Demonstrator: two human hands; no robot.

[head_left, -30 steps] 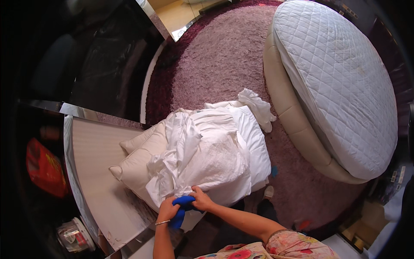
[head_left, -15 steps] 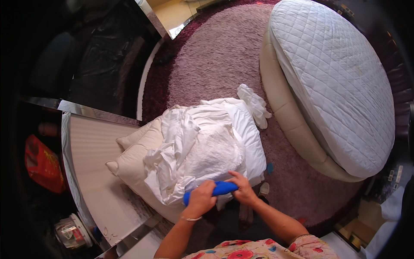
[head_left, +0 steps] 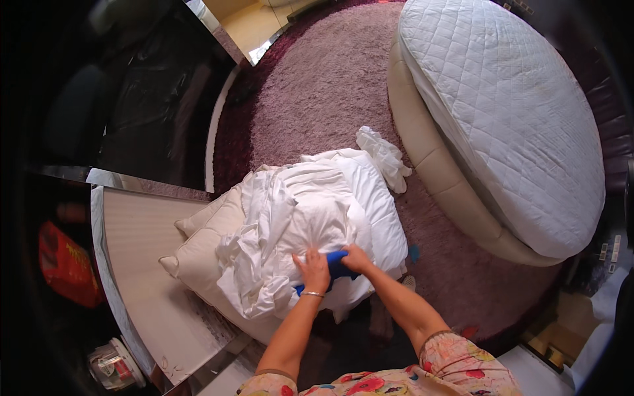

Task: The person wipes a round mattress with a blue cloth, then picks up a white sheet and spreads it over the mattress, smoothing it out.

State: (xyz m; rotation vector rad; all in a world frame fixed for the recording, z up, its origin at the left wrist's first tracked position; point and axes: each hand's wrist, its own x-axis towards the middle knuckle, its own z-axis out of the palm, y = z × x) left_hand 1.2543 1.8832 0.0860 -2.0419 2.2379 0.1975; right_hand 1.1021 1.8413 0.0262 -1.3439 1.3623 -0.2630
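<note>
A bunched blue cloth (head_left: 336, 265) lies against the near side of a pile of white bedding (head_left: 316, 208). My right hand (head_left: 357, 259) is closed around the cloth's right end. Fingers spread, my left hand (head_left: 314, 270) presses into the white fabric, which creases around the fingertips. Part of the cloth runs beneath that hand and shows again by the wrist. Under the bedding, cream pillows (head_left: 200, 249) stick out on the left, and a puffy white quilt or pillow (head_left: 380, 204) shows on the right.
A round bed (head_left: 502, 119) with a quilted white cover stands at the right. Crumpled white fabric (head_left: 384, 158) lies on the purple rug (head_left: 317, 86) beyond the pile. To the left are a pale surface (head_left: 145, 244), a red bag (head_left: 68, 265) and a lidded tub (head_left: 115, 365).
Both hands have moved forward onto the bedding with the blue cloth. My left hand has spread from its grip onto the white fabric, and the cloth is now partly covered.
</note>
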